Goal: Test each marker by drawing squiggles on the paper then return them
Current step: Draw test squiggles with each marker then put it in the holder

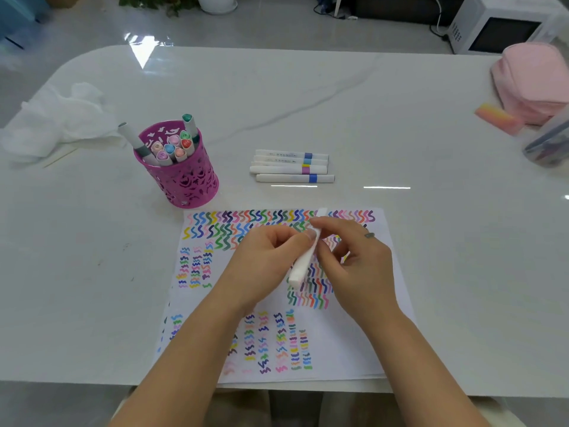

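Both hands meet over a white sheet of paper (354, 328) covered in coloured squiggles. My left hand (264, 266) and my right hand (354, 260) both pinch one white marker (303, 266), held tilted above the paper. Its upper end pokes out past my fingers near the paper's top edge. I cannot tell whether its cap is on. A purple cut-out pen cup (180, 171) with several markers stands to the upper left. Several white markers (292, 166) with coloured bands lie side by side beyond the paper.
A crumpled white tissue (58, 118) lies at the far left of the white table (308, 103). A pink pouch (532, 78), an orange-pink block (497, 118) and a clear container (548, 143) sit at the right edge.
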